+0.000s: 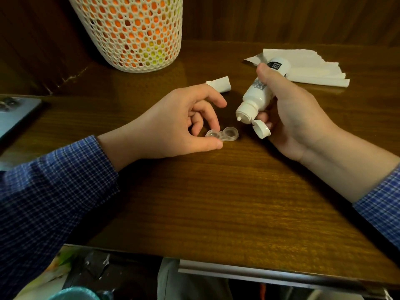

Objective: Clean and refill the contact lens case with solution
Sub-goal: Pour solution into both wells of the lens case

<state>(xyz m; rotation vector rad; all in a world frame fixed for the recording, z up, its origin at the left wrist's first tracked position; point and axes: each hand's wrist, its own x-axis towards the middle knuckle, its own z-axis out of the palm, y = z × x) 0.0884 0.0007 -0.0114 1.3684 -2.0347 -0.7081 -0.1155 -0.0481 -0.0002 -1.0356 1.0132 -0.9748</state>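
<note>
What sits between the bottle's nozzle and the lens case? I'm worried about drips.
Nothing: in the head view only bare wooden table separates the bottle nozzle from the lens case.

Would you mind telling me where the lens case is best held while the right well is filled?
Hold the lens case by its left well, coming from the left, much as the left hand pinches it now with thumb in front and finger behind. It lies flat on the table, and this probably leaves the right well clear for the bottle nozzle in the right hand.
</note>
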